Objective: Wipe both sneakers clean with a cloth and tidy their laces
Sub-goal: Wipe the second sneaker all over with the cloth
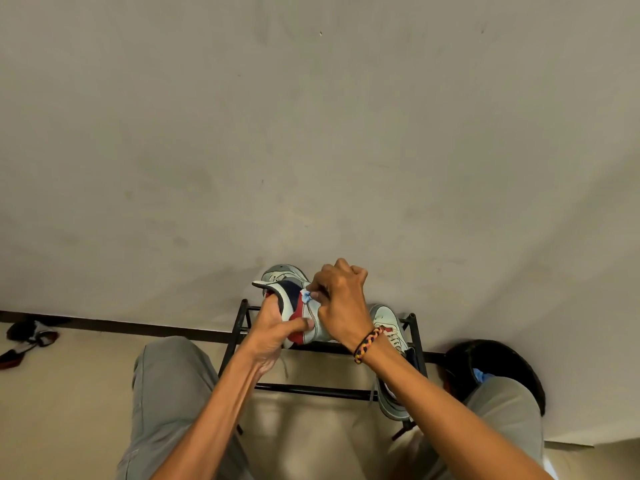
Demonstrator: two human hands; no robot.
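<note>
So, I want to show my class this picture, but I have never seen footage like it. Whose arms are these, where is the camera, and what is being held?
There is no machine here. One wide-angle camera sits on a person's head and looks down, so the arms are the wearer's own. The left hand grips a white, navy and red sneaker, lifted above a black metal shoe rack. The right hand pinches a small blue cloth against that sneaker's side. A second sneaker rests on the rack. The right wrist wears a braided bracelet.
</note>
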